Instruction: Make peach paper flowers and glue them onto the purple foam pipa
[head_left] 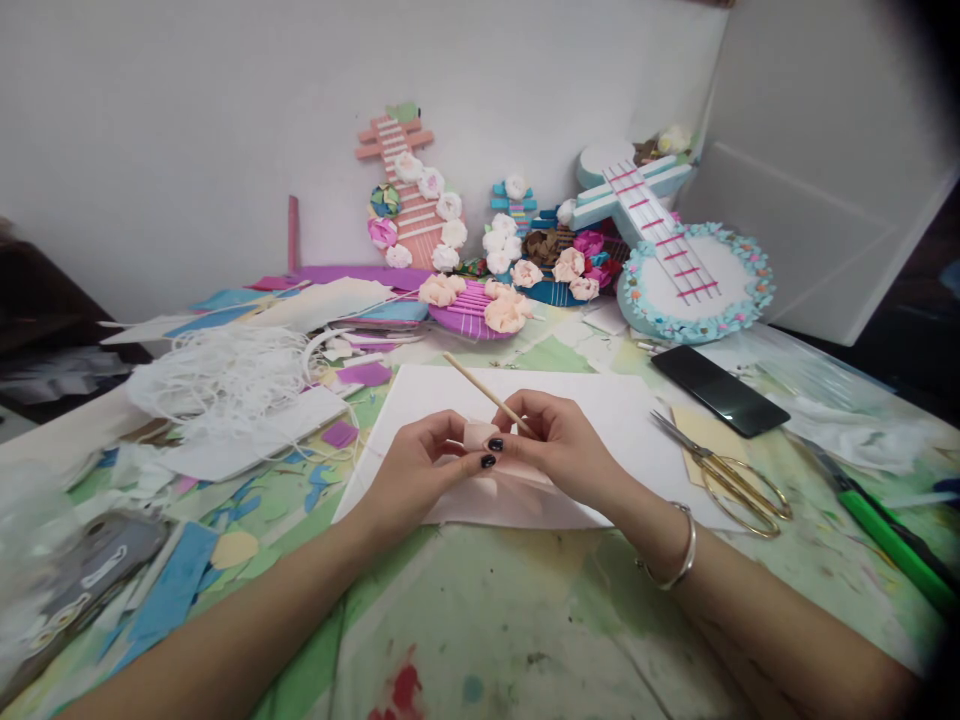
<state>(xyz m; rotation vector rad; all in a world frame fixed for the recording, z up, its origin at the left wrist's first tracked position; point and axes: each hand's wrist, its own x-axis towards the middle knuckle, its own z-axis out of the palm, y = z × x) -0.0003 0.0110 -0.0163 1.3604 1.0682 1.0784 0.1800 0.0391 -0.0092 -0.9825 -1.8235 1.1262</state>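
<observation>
1. L hand (427, 465): grip tog., thumb + fingertips pinching pink paper (478, 434), held over white sheet (600, 400), approx. mid-width.
2. R hand (559, 440): grip clamped on thin wooden stick (476, 380), slanting up to L above sheet; R thumb also at pink paper. Silver bracelet (684, 550) on R wrist.
3. Gold-handled scissors (705, 460): R edge of sheet, lying partly over pale yellow card (686, 425).
4. Blk phone (720, 388): just R of sheet's far R corner.
5. Green-handled tool (885, 530): well R of sheet, type unclear.
6. White string heap (217, 380): L of sheet, w/ paper scraps.
7. Behind sheet: purple instrument model (469, 308) w/ peach flowers; lt-blue one (694, 275) to its R.
8. Table (555, 620): green, red stain on near side of sheet.
</observation>
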